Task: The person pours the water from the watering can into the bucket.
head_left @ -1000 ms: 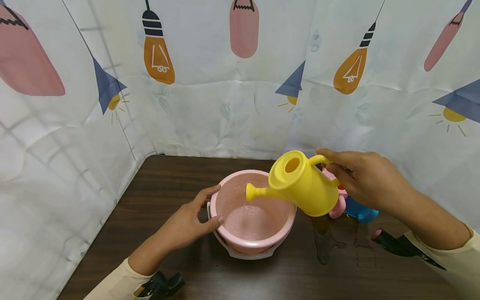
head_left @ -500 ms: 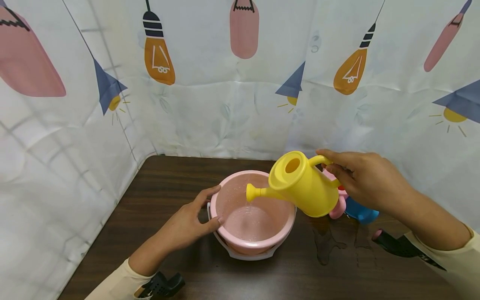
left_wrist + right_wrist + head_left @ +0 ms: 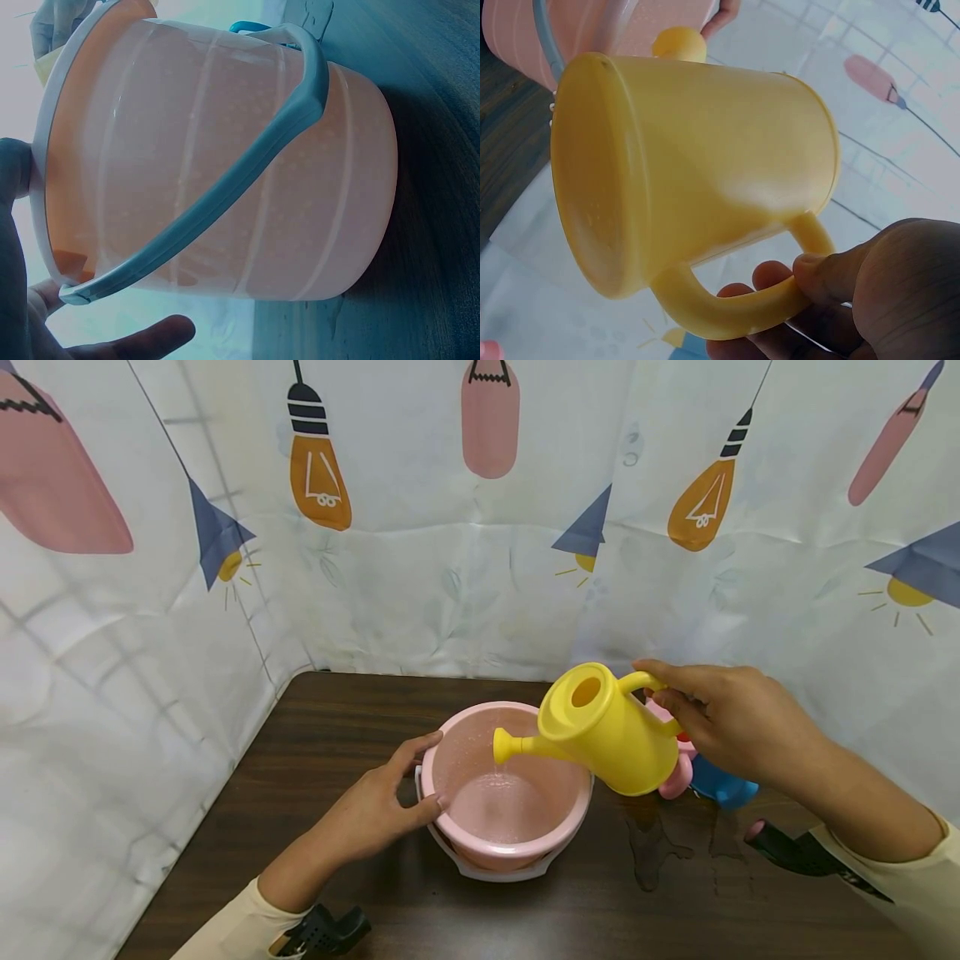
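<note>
A pink bucket (image 3: 497, 855) with a pale handle (image 3: 217, 196) stands on the table, a little water inside. At its left rim rests my left hand (image 3: 371, 810), fingers spread, thumb and index tips over the edge; in the left wrist view another finger extends along the outside. My right hand (image 3: 731, 718) grips the handle of a yellow watering can (image 3: 611, 739), tilted with its spout (image 3: 510, 745) over the bucket. Thin streams fall from the spout. The right wrist view shows thumb and fingers around the can's handle (image 3: 735, 315).
Behind the can and right hand, a pink item (image 3: 677, 777) and a blue item (image 3: 723, 783) are partly hidden on the brown table (image 3: 360, 718). Spilled water (image 3: 648, 852) lies right of the bucket. A printed curtain (image 3: 420, 593) hangs behind.
Water keeps falling from the spout into the bucket, the streams a little more visible now. Both hands, the can and the bucket stay practically in place.
</note>
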Available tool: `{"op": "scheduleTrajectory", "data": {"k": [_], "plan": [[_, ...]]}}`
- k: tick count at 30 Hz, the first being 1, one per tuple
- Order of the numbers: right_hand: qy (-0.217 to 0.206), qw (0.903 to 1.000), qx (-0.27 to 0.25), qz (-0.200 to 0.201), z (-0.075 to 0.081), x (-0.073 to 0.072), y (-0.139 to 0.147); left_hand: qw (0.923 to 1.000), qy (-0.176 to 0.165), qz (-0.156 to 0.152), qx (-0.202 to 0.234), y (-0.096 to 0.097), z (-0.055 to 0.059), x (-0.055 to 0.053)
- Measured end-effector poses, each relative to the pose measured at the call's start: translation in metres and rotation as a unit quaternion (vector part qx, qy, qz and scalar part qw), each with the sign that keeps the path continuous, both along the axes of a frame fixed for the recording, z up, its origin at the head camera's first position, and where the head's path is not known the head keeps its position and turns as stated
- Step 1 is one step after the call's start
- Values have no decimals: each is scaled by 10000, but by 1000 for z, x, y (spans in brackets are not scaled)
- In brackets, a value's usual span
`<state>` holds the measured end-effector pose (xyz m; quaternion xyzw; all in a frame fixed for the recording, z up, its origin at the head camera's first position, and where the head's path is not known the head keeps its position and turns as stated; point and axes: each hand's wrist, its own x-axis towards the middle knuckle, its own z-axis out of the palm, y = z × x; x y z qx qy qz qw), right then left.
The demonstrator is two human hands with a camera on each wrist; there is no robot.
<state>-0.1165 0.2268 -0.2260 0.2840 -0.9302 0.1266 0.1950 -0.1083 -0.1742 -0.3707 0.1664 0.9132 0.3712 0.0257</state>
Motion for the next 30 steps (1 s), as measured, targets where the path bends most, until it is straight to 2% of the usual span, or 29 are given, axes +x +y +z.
{"op": "scheduleTrajectory", "data": {"k": [11,18,30], "plan": [[0,10000,7,3,0,0,0,10000,-11,14,13,1,0,0],[15,10000,-14,31,-1,-1,0,9999,135,-10,-10,1,0,0],[9,10000,16,23,0,-1,0,9999,107,-34,-12,1,0,0]]}}
